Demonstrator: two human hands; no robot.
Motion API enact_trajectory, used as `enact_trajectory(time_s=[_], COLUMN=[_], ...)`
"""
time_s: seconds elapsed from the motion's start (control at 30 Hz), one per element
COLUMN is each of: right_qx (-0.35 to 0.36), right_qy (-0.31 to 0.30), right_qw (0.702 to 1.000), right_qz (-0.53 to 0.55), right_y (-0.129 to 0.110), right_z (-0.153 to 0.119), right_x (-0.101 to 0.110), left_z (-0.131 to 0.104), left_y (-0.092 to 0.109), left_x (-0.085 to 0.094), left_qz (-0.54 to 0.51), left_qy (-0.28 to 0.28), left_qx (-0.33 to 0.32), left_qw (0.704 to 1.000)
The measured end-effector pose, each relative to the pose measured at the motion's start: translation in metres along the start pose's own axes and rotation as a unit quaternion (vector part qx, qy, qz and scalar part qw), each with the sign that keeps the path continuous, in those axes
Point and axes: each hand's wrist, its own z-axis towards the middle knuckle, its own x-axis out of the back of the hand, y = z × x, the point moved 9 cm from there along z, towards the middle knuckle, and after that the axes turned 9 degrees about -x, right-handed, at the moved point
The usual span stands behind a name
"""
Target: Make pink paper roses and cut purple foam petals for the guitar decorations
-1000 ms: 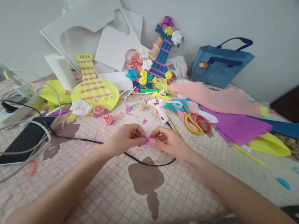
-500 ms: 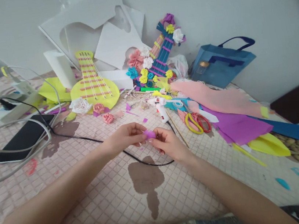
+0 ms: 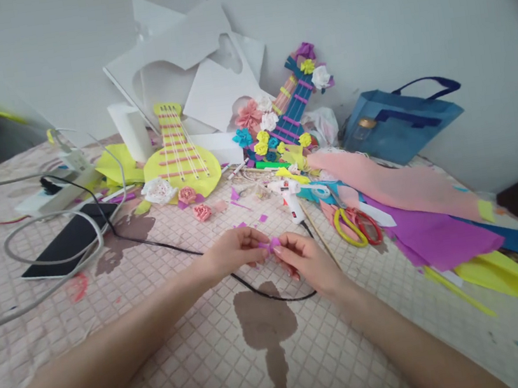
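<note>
A small piece of purple paper [image 3: 273, 244] is pinched between both hands above the table's middle. My left hand [image 3: 238, 248] grips its left side with the fingertips, and my right hand [image 3: 302, 257] holds its right side with thumb and fingers. The paper looks gathered between the fingertips. Just beyond my hands stands a white glue gun [image 3: 293, 201]. Purple scraps [image 3: 263, 218] and two pink paper roses [image 3: 202, 212] lie on the table past my left hand.
A black cable [image 3: 170, 244] runs under my hands. Scissors [image 3: 350, 228] and coloured paper [image 3: 443, 237] lie at the right. A yellow paper guitar [image 3: 182, 165] and a blue one [image 3: 293, 111] with flowers stand at the back. A black tablet [image 3: 70, 241] lies left.
The view has shifted, so the table's things appear lower and further right. The purple paper now looks narrower and more pinched between my fingertips. Both hands still hold it.
</note>
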Motion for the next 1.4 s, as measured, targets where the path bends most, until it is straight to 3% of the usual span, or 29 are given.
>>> enact_trajectory(time_s=[0.13, 0.23, 0.33, 0.43, 0.53, 0.63, 0.7, 0.8, 0.97, 1.13, 1.4], right_qx=[0.009, 0.053, 0.074, 0.072, 0.081, 0.091, 0.097, 0.105, 0.115, 0.145, 0.155], right_qy=[0.037, 0.082, 0.081, 0.059, 0.040, 0.032, 0.050, 0.089, 0.097, 0.104, 0.195], right_qw=[0.996, 0.983, 0.972, 0.969, 0.964, 0.960, 0.956, 0.949, 0.951, 0.947, 0.932], right_qz=[-0.081, -0.158, -0.206, -0.231, -0.250, -0.263, -0.271, -0.283, -0.271, -0.268, -0.264], right_y=[-0.004, -0.015, -0.017, -0.012, -0.009, -0.011, -0.015, -0.021, -0.020, -0.018, -0.024], right_z=[0.001, -0.001, 0.001, 0.004, 0.006, 0.003, 0.001, -0.002, -0.001, 0.001, 0.000], right_x=[0.005, 0.012, 0.012, 0.011, 0.008, 0.006, 0.009, 0.015, 0.020, 0.022, 0.051], left_z=[0.001, 0.000, -0.002, -0.003, -0.002, -0.005, -0.007, -0.006, -0.001, -0.001, -0.006], left_y=[-0.004, 0.004, 0.022, 0.037, 0.048, 0.058, 0.062, 0.058, 0.045, 0.041, 0.052], left_x=[0.003, 0.012, 0.022, 0.038, 0.071, 0.109, 0.123, 0.127, 0.126, 0.129, 0.138], left_qz=[0.040, 0.163, 0.331, 0.434, 0.512, 0.583, 0.609, 0.635, 0.647, 0.629, 0.589], left_qy=[-0.004, 0.015, 0.040, 0.046, 0.078, 0.148, 0.177, 0.189, 0.190, 0.190, 0.203], left_qx=[-0.015, -0.058, -0.110, -0.128, -0.098, -0.069, -0.073, -0.068, -0.055, -0.050, -0.066], left_qw=[0.999, 0.985, 0.936, 0.891, 0.850, 0.796, 0.769, 0.746, 0.737, 0.752, 0.779])
